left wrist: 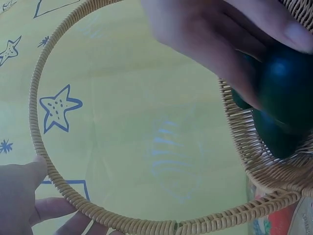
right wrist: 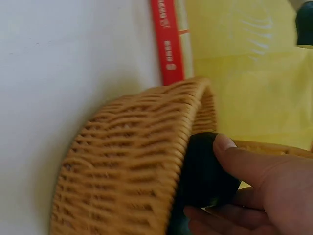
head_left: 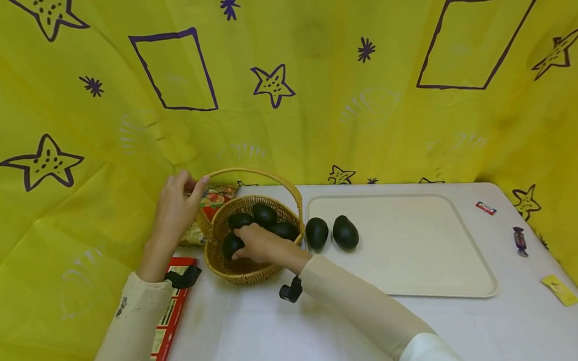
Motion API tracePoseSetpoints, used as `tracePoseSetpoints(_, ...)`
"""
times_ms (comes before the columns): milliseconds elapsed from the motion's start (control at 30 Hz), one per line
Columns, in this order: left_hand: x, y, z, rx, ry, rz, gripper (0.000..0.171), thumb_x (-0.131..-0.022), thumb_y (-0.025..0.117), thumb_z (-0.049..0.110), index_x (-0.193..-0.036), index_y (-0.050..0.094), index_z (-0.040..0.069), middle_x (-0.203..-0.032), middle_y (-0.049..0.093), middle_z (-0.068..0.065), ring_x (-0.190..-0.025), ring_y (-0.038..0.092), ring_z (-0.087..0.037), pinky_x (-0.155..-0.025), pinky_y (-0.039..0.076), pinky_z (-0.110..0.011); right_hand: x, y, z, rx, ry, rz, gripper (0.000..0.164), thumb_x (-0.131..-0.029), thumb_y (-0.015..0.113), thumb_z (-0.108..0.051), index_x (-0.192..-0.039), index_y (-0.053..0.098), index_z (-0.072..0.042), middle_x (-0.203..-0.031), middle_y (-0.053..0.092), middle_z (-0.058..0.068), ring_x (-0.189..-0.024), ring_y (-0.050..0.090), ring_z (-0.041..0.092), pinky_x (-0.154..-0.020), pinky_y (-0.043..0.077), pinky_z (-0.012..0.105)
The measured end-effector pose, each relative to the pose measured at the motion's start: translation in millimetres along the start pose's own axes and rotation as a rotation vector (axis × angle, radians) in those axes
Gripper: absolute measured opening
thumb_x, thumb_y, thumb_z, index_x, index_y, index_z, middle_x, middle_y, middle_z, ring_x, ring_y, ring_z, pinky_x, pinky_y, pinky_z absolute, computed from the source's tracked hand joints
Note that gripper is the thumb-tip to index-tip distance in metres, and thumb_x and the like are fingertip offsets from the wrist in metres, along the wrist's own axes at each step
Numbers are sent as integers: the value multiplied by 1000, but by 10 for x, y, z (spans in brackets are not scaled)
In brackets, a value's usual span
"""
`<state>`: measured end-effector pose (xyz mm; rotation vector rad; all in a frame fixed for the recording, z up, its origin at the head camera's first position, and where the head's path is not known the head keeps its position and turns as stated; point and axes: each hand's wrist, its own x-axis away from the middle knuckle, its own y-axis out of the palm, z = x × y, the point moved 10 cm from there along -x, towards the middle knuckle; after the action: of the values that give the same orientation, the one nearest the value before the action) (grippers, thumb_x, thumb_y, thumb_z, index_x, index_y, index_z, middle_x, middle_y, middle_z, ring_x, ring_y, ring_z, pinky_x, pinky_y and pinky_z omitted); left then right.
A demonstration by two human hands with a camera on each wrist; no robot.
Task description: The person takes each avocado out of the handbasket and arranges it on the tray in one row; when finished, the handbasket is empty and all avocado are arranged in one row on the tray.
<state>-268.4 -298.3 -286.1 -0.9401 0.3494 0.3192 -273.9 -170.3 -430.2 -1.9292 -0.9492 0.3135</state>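
Note:
A wicker basket [head_left: 245,278] with several dark green avocados [head_left: 264,214] in it stands on the white table. My left hand [head_left: 173,207] holds the arched handle [left wrist: 34,98] on its left side, thumb on one side of the cane and fingers on the other. Reaching into the basket, my right hand [head_left: 258,243] grips an avocado [right wrist: 203,169] between thumb and fingers at the basket's left part. Two more avocados [head_left: 345,233] lie side by side at the left end of a cream tray [head_left: 412,245], right of the basket.
Behind and left of the basket are shiny food packets [head_left: 215,197]. A long red box [head_left: 165,326] lies under my left forearm. Small wrapped sweets [head_left: 520,241] are spread along the table's right side. A yellow patterned cloth [head_left: 311,135] hangs around the table.

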Motion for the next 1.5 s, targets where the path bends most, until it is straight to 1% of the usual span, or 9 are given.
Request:
tracePoseSetpoints(100,9,-10,-1,-4,-2,-4,47,-110,53,49,-95,55,5,-97,54,-18,-87,50,-33,-75,38,-43,124,-130,2,-37,-31,31,74,-102,71,-34,-161,40,-2,-161,49,14,-146,51,26,-115,46,37)
tracePoseSetpoints(333,26,-30,22,-6,2,-1,47,-110,53,48,-96,55,3,-98,56,-19,-90,52,-34,-77,39,-43,494,-424,4,-67,-119,140,74,-102,72,-32,-161,38,0,-164,45,15,-148,48,27,-117,44,38)
tracePoseSetpoints(533,17,-30,38,-7,9,0,46,-110,54,47,-96,56,3,-97,56,-19,-90,52,-34,-77,39,-43,929,-608,133,-137,-134,194,76,-103,72,-32,-163,35,-2,-167,40,13,-154,40,29,-121,38,43)
tracePoseSetpoints(733,8,-33,49,-1,18,8,45,-110,54,46,-94,55,4,-95,55,-18,-88,50,-33,-75,37,-42,1452,-812,356,-139,-165,276,75,-101,74,-32,-161,40,-2,-164,44,15,-151,43,31,-118,41,48)
tracePoseSetpoints(900,16,-22,46,-7,14,7,45,-110,54,47,-94,55,4,-95,54,-18,-87,50,-33,-74,37,-42,1860,-1014,760,-158,-132,373,73,-99,77,-31,-159,45,-5,-160,50,14,-147,49,33,-115,44,51)
tracePoseSetpoints(967,22,-14,39,-6,11,6,46,-110,54,48,-95,55,4,-96,55,-18,-87,50,-33,-75,38,-42,1987,-1058,993,-182,-77,399,74,-98,78,-31,-159,45,-6,-159,50,14,-144,53,35,-113,46,52)
tracePoseSetpoints(1067,37,-5,27,0,5,4,47,-110,53,49,-96,56,4,-97,55,-18,-88,50,-32,-75,38,-42,2118,-1093,1342,-189,-13,436,75,-98,77,-32,-159,44,-2,-159,49,18,-139,56,42,-111,47,54)
tracePoseSetpoints(1267,48,-10,40,1,10,9,47,-110,53,49,-96,56,4,-96,54,-18,-87,49,-32,-74,36,-41,2235,-1085,1914,-161,63,468,75,-101,75,-28,-158,40,6,-159,46,27,-136,55,51,-109,47,56)
tracePoseSetpoints(1500,40,-9,38,1,-2,3,48,-110,52,50,-97,57,4,-99,56,-19,-89,51,-33,-76,38,-43,2237,-994,2317,-129,96,439,74,-102,73,-27,-156,39,10,-157,44,33,-133,55,56,-107,48,59)
